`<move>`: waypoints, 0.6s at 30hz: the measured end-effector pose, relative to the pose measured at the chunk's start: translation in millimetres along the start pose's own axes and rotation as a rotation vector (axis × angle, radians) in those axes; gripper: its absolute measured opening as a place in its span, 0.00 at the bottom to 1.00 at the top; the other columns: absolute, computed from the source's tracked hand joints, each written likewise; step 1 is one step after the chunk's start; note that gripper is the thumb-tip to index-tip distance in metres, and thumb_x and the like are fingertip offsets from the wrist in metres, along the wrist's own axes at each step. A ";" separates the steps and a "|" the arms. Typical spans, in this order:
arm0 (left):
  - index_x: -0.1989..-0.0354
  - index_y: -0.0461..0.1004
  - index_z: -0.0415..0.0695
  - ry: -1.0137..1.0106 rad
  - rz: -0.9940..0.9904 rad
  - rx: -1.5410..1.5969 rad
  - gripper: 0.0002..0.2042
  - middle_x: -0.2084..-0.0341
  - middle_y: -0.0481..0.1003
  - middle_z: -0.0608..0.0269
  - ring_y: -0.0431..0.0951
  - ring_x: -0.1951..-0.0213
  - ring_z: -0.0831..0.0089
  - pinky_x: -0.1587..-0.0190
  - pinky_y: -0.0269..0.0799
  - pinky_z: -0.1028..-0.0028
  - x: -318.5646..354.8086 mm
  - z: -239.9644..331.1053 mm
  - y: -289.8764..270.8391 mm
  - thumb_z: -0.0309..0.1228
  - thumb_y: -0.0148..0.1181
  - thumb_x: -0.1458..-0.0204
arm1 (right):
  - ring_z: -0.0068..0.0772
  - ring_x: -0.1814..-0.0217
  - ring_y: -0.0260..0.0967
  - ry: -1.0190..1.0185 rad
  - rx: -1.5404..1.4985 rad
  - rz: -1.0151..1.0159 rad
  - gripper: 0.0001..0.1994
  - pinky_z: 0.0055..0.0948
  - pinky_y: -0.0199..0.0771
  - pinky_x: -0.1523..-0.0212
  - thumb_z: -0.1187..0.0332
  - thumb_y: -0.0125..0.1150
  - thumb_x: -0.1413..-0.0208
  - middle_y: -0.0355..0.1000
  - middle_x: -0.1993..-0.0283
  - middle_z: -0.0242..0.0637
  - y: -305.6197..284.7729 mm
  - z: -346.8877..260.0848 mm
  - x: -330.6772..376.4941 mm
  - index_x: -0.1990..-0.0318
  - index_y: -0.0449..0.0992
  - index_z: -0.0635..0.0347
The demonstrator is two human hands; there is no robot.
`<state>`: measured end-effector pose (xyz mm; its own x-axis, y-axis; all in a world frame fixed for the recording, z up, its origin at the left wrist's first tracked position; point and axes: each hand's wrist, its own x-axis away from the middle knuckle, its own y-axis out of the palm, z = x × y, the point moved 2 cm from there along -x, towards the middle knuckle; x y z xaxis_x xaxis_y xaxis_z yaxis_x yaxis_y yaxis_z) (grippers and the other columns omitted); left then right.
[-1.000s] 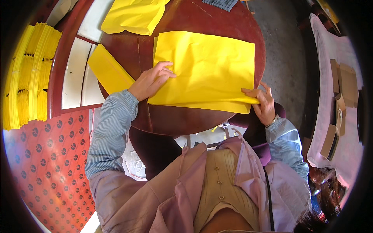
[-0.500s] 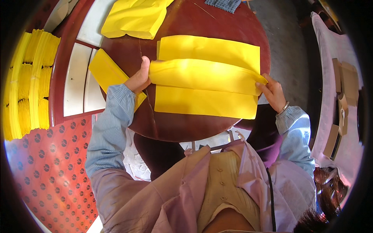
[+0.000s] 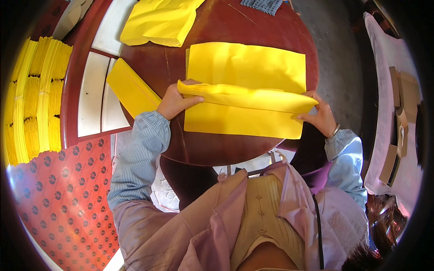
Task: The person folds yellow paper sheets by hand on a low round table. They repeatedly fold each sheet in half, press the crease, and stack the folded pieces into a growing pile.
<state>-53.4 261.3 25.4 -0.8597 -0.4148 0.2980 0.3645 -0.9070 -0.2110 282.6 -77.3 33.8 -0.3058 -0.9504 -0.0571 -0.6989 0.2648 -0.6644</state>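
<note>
A long folded strip of yellow sheet [image 3: 248, 97] stretches crosswise between my two hands. My left hand [image 3: 177, 100] pinches its left end, thumb on the near side and fingers behind. At the other end, my right hand [image 3: 322, 116] grips the corner between thumb and fingers. Beneath the strip lies a flat yellow sheet [image 3: 246, 63] on the round dark red table [image 3: 212, 151]; its far and near parts show on either side. Close to my left wrist rests a narrow folded yellow piece [image 3: 131, 88], partly under the forearm.
A crumpled yellow piece [image 3: 158, 22] lies at the table's far left, and a grey-blue textured item [image 3: 262, 5] at the far edge. Bundled yellow stacks [image 3: 38, 99] stand at the left, beyond white panels [image 3: 92, 95]. Cardboard pieces [image 3: 400, 113] sit on a pale cloth at the right.
My left hand has moved nearer and turned, its thumb now over the strip's end. The strip has narrowed, with its far edge drawn toward me, showing more of the sheet behind it.
</note>
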 end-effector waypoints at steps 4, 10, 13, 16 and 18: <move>0.47 0.83 0.37 -0.053 0.068 0.064 0.15 0.55 0.85 0.63 0.83 0.53 0.75 0.46 0.77 0.73 2.8 -3.8 -2.2 0.28 0.72 0.40 | 0.34 0.52 0.83 0.042 -0.166 0.000 0.18 0.31 0.81 0.45 0.68 0.79 0.46 0.84 0.51 0.36 9.2 4.6 8.0 0.48 0.85 0.56; 0.48 0.85 0.36 -0.076 0.154 0.258 0.15 0.56 0.86 0.62 0.83 0.54 0.76 0.47 0.77 0.73 -5.4 -9.3 -2.9 0.34 0.70 0.37 | 0.30 0.53 0.83 0.328 -0.190 0.222 0.16 0.29 0.79 0.46 0.66 0.73 0.38 0.85 0.52 0.37 22.1 17.5 9.6 0.46 0.82 0.61; 0.46 0.83 0.35 -0.085 0.184 0.241 0.16 0.54 0.85 0.62 0.83 0.53 0.75 0.47 0.78 0.73 -9.1 -9.3 -2.3 0.33 0.70 0.37 | 0.31 0.50 0.83 0.373 -0.246 0.295 0.21 0.30 0.79 0.45 0.66 0.72 0.37 0.84 0.49 0.38 30.9 13.2 8.3 0.39 0.76 0.59; 0.40 0.77 0.35 -0.019 0.192 0.282 0.20 0.51 0.84 0.58 0.83 0.51 0.73 0.45 0.78 0.73 -10.5 -5.5 -0.1 0.29 0.71 0.39 | 0.35 0.46 0.83 0.356 -0.186 0.340 0.25 0.32 0.79 0.44 0.67 0.70 0.35 0.84 0.46 0.41 36.3 4.3 6.2 0.33 0.69 0.57; 0.36 0.70 0.34 0.046 0.185 0.316 0.26 0.49 0.83 0.55 0.83 0.50 0.72 0.45 0.79 0.72 -10.9 -2.5 2.5 0.27 0.72 0.41 | 0.39 0.44 0.83 0.376 -0.152 0.321 0.26 0.34 0.80 0.43 0.68 0.69 0.34 0.83 0.44 0.44 36.9 -0.3 5.4 0.32 0.67 0.56</move>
<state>-44.0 263.8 19.3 -0.7814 -0.5766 0.2385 0.6016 -0.7977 0.0427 254.9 -72.7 9.2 -0.7117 -0.7007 0.0498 -0.6094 0.5805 -0.5400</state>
